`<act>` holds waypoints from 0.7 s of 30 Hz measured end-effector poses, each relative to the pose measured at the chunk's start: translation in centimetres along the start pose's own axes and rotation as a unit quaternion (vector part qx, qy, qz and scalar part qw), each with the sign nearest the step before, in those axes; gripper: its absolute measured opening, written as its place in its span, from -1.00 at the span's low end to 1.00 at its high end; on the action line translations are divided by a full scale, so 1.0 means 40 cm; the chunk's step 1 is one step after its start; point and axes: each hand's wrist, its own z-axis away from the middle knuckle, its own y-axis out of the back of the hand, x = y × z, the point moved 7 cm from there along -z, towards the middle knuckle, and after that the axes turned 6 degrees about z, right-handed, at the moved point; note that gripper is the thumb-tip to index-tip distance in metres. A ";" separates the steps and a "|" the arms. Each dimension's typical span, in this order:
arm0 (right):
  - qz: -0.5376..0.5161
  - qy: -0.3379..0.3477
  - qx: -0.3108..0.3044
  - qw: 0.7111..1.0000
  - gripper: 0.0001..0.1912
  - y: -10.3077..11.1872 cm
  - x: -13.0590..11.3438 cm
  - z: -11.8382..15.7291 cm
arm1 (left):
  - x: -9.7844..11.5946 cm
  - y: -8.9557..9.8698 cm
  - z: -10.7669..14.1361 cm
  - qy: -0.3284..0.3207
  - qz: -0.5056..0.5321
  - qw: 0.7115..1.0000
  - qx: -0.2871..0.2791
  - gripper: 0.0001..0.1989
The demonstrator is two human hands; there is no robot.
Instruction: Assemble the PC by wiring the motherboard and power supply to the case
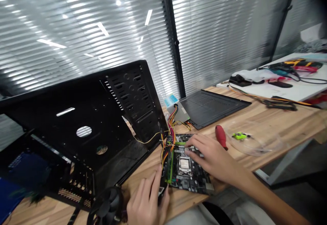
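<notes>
Largest first: open black case (89, 99) fills left and centre-left of frame, its edge close to the cables (173, 121); a nudge could drag them across the board. Motherboard (190, 183) lies on the table (301, 119), lower centre, its near right corner by the table's edge; a push that way could tip it off. Power supply (182, 114), just above centre, feeds the same bundle; a snag there would probably tug at the board. Left hand (145, 201), lower centre: fingers closed round a small dark piece (161, 191), mostly hidden; a slip might scrape the board's left edge. Right hand (212, 153): fingers bent over the board's upper part, grip cannot be told; a drooping fingertip could mark the processor socket (185, 163).
</notes>
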 end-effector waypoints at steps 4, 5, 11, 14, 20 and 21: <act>-0.019 -0.006 -0.001 1.000 -0.82 -0.010 0.000 -0.003 | 0.014 -0.004 0.004 -0.023 -0.044 0.999 -0.009 -0.10; -0.026 -0.007 0.003 1.000 -0.82 -0.010 -0.001 -0.004 | 0.016 -0.007 0.005 -0.021 -0.052 0.998 -0.022 -0.09; -0.045 -0.053 0.078 0.994 -0.79 0.033 0.042 0.000 | 0.029 0.003 -0.002 -0.013 -0.066 0.997 -0.041 -0.09; 0.008 -0.100 0.057 0.993 -0.77 0.043 0.095 0.010 | 0.019 0.012 -0.008 -0.003 -0.068 0.997 -0.040 -0.11; 0.151 -0.106 -0.082 0.979 -0.81 0.008 0.151 0.030 | -0.041 0.006 -0.030 0.073 -0.029 0.997 -0.029 -0.27; 0.156 -0.107 -0.098 0.977 -0.81 -0.001 0.155 0.033 | -0.055 -0.003 -0.036 0.093 -0.024 0.995 -0.030 -0.30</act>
